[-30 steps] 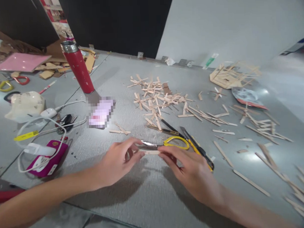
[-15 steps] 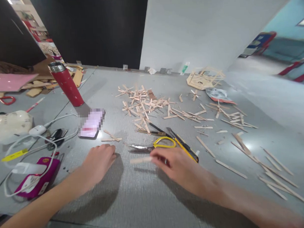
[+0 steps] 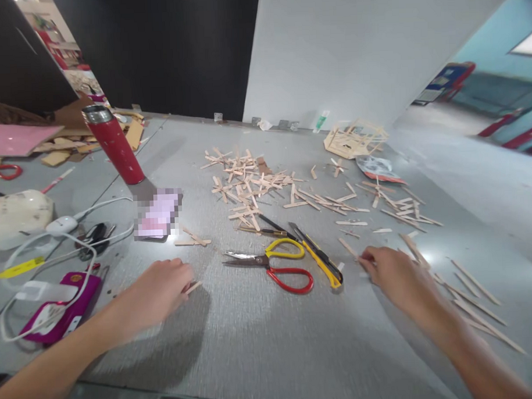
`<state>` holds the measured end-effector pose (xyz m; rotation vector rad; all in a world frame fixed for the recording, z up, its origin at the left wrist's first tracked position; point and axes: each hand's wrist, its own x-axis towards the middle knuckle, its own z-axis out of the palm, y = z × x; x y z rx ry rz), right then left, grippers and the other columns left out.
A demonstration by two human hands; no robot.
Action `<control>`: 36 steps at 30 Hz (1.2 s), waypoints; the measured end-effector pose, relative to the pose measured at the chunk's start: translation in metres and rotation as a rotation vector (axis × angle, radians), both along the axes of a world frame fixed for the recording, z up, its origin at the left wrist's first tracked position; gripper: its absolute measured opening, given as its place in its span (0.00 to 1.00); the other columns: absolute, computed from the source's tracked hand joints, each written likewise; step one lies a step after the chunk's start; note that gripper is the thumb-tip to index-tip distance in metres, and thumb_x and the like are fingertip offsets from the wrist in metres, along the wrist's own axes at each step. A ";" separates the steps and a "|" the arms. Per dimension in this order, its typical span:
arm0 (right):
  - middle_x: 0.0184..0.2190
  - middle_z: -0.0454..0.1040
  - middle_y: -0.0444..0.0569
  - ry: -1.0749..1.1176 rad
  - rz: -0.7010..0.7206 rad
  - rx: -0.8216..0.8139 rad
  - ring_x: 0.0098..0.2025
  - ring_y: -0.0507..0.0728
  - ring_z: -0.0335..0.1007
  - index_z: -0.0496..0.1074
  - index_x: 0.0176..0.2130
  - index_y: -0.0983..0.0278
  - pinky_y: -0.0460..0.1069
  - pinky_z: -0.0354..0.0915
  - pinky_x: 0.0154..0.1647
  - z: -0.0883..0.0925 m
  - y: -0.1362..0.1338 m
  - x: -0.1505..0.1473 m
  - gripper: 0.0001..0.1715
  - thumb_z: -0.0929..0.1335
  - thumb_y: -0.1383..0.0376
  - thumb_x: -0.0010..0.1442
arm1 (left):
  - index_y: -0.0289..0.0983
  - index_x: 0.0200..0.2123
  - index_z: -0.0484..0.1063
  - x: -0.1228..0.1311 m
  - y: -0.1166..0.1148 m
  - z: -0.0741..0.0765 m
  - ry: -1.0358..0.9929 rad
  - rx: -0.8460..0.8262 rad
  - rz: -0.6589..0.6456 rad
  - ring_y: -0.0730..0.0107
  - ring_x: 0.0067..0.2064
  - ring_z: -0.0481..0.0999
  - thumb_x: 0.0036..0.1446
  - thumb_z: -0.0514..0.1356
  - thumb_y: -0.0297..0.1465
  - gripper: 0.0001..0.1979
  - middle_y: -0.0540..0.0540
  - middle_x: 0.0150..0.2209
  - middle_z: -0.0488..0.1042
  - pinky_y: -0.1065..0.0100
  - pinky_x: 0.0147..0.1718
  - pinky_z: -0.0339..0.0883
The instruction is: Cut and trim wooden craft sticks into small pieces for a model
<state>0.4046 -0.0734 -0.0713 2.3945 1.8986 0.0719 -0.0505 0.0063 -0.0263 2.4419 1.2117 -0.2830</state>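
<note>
My left hand point(image 3: 158, 287) rests on the grey table point(image 3: 253, 339), fingers curled around a short wooden stick point(image 3: 193, 287) whose end pokes out to the right. My right hand point(image 3: 393, 271) lies at the right, its fingertips pinched on a long wooden stick point(image 3: 348, 247) lying on the table. Between the hands lie scissors point(image 3: 272, 266) with one yellow and one red handle, and a yellow and black utility knife point(image 3: 320, 258). A heap of cut wooden sticks point(image 3: 252, 182) lies behind them.
A red thermos point(image 3: 113, 145) stands at the back left beside a phone point(image 3: 157, 215). White cables, keys and a magenta device point(image 3: 56, 311) crowd the left edge. A stick-built frame point(image 3: 353, 138) stands at the back right. Long sticks point(image 3: 470, 297) lie scattered on the right.
My right hand has moved right, off the stick by the scissors, to a long stick. My left hand has drawn back with a short stick. The scissors now lie uncovered.
</note>
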 end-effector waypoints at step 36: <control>0.55 0.77 0.59 0.303 0.687 0.146 0.56 0.67 0.75 0.74 0.54 0.61 0.62 0.73 0.53 0.010 0.026 -0.150 0.19 0.73 0.67 0.64 | 0.39 0.39 0.81 0.042 -0.008 -0.052 -0.544 0.079 -0.089 0.62 0.42 0.80 0.67 0.55 0.24 0.13 0.44 0.38 0.81 0.65 0.43 0.71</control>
